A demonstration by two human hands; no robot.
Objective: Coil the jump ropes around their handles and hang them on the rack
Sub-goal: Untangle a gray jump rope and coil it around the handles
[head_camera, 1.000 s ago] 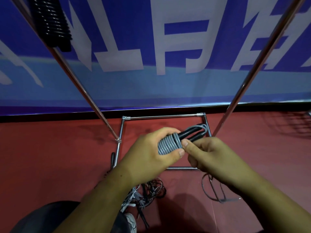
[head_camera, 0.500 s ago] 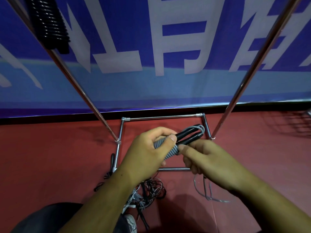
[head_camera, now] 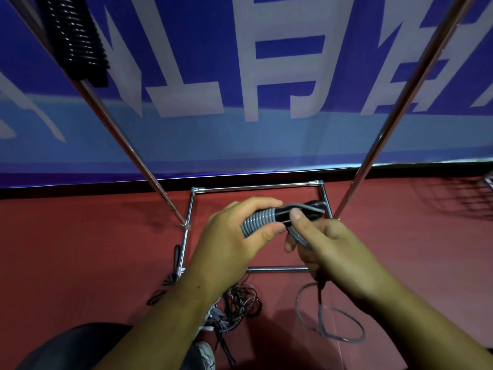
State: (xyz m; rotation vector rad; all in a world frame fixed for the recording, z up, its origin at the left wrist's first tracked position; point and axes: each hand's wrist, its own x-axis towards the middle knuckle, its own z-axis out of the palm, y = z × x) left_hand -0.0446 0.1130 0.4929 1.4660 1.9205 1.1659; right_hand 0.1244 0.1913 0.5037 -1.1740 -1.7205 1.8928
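The left hand (head_camera: 234, 236) is gripping the jump rope handles (head_camera: 298, 212) in the lower centre of the frame. Its fingers are curling over the top, and its thumb is pressing from below against the grey cord (head_camera: 260, 220), which is sitting in tight turns around the near part of the handles. The black far ends of the handles are sticking out to the right of the left hand, with one strand of the cord running along them. The right hand (head_camera: 336, 252) is meeting the bundle from the right, its thumb lying on the black part just beside the coils and its fingers pinching the cord beneath. The loose part of the cord is dropping from under the right hand and hanging in open loops at the lower right, low over the red floor (head_camera: 80, 249); whether it is touching the floor is not clear. Behind the hands, the rack (head_camera: 256, 187) is standing on the floor, its rectangular chrome base lying flat and its two poles (head_camera: 128, 145) slanting up to the upper left and upper right corners. A black coiled rope (head_camera: 77, 36) is hanging at the upper left by the left pole. A tangle of ropes (head_camera: 240, 303) is lying on the floor at the bottom centre, next to a shoe (head_camera: 205, 353). A blue banner (head_camera: 240, 142) with large pale characters is filling the upper half of the frame.
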